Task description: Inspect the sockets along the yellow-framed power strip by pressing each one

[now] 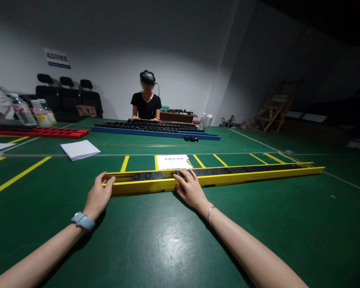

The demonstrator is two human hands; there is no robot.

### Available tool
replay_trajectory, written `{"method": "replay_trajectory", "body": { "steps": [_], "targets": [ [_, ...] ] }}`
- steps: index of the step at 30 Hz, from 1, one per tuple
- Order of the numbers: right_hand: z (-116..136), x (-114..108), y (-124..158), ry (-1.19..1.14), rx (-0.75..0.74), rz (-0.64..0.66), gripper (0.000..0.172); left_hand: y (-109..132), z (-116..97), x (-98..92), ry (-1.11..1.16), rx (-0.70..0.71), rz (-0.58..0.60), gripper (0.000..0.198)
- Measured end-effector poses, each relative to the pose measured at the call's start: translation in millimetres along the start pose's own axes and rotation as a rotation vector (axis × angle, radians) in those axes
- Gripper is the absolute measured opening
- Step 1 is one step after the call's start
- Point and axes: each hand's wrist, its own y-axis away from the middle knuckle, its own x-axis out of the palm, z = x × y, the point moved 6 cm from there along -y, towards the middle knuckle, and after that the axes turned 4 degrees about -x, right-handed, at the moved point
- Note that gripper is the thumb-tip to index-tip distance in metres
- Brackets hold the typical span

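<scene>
A long yellow channel rail (252, 175) lies across the green table, with black socket modules (148, 176) set in its groove. Several modules fill the right part, and a small group sits nearer the left end, with a bare stretch of groove between. My left hand (100, 195) grips the rail's left end, thumb on the near side and fingers at the end. My right hand (190, 188) rests over the rail near its middle, fingertips on a black module in the groove and thumb against the near wall.
Behind the rail lies a printed paper sheet (173, 161) on the green table (168, 256). Farther back are a white booklet (80, 150), blue rails (156, 132) with black modules, red rails (57, 133) and bottles (42, 114). A person (146, 102) is across the table.
</scene>
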Motion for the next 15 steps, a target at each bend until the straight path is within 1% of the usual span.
{"method": "replay_trajectory", "body": {
  "steps": [3,7,12,15],
  "targets": [
    [2,1,-2,-0.006,-0.012,-0.002,0.043,3,0,-3.6,0.004,0.009,-0.018,0.058],
    [5,4,-5,-0.014,-0.029,-0.007,0.044,4,-1,-8.5,0.056,0.033,-0.014,0.058],
    [8,6,-8,-0.024,-0.054,-0.016,0.043,7,-8,-10.0,0.156,0.055,0.056,0.062],
    [10,5,-9,-0.037,-0.064,-0.020,0.042,14,-14,-5.6,0.218,0.067,0.137,0.065]
  ]
}}
